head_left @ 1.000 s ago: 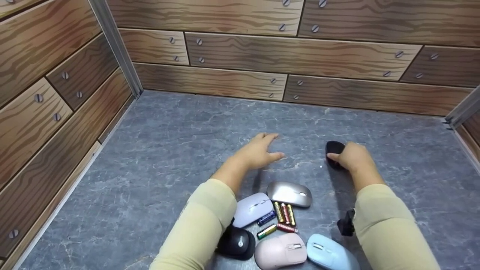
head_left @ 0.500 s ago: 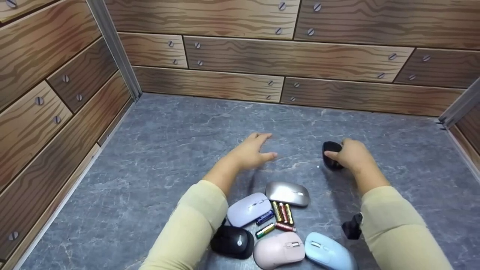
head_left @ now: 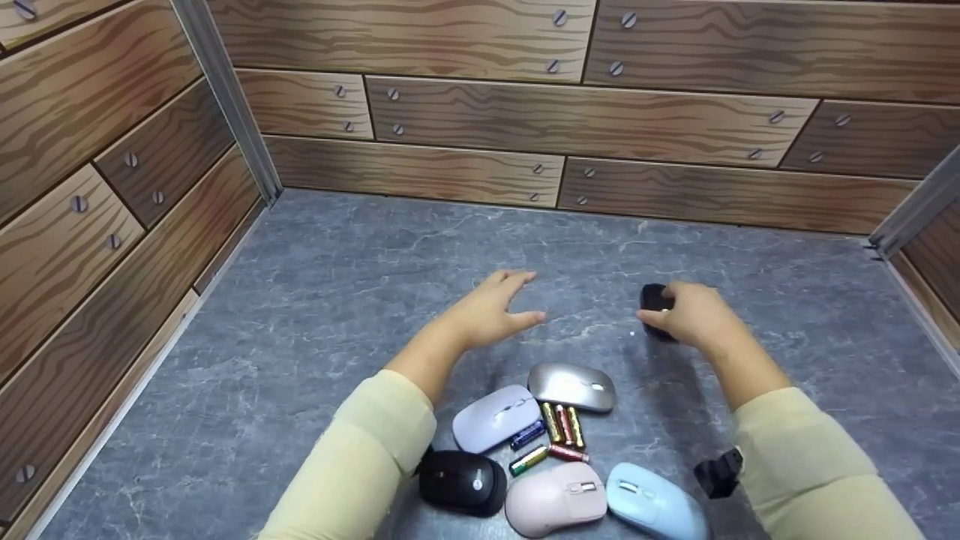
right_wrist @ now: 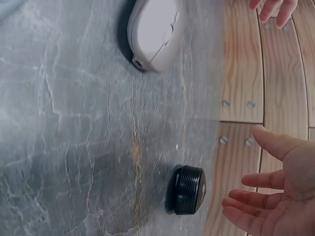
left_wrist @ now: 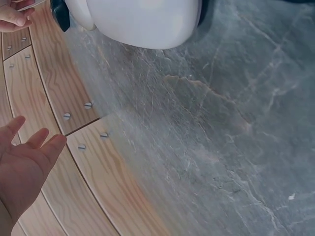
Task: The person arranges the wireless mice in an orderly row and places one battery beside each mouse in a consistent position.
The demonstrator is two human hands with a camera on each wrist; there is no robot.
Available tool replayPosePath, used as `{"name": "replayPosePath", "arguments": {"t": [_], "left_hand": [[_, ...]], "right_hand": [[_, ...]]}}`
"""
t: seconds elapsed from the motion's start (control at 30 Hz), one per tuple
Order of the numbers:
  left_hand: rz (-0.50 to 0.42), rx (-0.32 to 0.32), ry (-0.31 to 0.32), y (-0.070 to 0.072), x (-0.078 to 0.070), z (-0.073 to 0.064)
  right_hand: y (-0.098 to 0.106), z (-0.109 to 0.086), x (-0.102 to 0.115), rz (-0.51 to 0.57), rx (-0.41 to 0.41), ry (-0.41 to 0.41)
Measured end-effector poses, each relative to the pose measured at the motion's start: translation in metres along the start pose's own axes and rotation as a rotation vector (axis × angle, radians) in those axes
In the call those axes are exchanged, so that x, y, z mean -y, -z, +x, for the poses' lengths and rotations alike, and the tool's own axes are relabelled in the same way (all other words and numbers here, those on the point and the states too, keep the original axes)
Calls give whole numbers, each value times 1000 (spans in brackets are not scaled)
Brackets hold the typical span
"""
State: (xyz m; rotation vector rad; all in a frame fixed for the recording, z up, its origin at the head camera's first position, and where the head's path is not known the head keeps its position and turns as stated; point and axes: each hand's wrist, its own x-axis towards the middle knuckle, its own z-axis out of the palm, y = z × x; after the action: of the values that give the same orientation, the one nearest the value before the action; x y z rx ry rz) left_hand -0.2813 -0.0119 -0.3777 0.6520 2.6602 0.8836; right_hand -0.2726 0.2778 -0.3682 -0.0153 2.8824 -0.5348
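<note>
My right hand (head_left: 699, 319) hovers at a black mouse (head_left: 653, 298) on the right of the table and partly covers it in the head view. In the right wrist view, a gap separates the spread thumb and fingers of that hand (right_wrist: 283, 196) from the mouse (right_wrist: 189, 191). To the left, my left hand (head_left: 486, 313) hangs above the table with its fingers extended, holding nothing. Nearest to it are a silver mouse (head_left: 571, 387) and a lavender mouse (head_left: 496, 418). Relaxed fingers also show on the left hand (left_wrist: 27, 164) in the left wrist view.
In front lie another black mouse (head_left: 463, 484), a pink mouse (head_left: 551, 501) and a light blue mouse (head_left: 654, 501). Several batteries (head_left: 564, 425) lie among the mice. A wood-patterned wall (head_left: 465, 172) bounds the back of the grey table (head_left: 360, 300), with another wall (head_left: 172, 240) at left.
My left hand has drifted left. The right thumb and fingers, earlier against the black mouse, have spread apart above it. The mice and batteries have kept their places on the table.
</note>
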Motion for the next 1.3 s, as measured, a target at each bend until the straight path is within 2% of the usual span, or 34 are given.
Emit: {"name": "replayPosePath", "arguments": {"t": [0.53,0.67,0.9,1.17,1.3], "left_hand": [[-19,-2,-53,-1,6,-20],[-15,1,-64,-3,8,-24],[-21,10,-62,-7,10,-30],[-31,16,-49,-15,16,-32],[-31,23,-53,-18,16,-32]], "right_hand": [[-11,-23,38,-27,-17,202],[-20,-27,47,-7,-1,217],[-43,-30,54,-71,-19,305],[-62,-32,62,-135,33,349],[-69,-34,67,-137,55,338]]}}
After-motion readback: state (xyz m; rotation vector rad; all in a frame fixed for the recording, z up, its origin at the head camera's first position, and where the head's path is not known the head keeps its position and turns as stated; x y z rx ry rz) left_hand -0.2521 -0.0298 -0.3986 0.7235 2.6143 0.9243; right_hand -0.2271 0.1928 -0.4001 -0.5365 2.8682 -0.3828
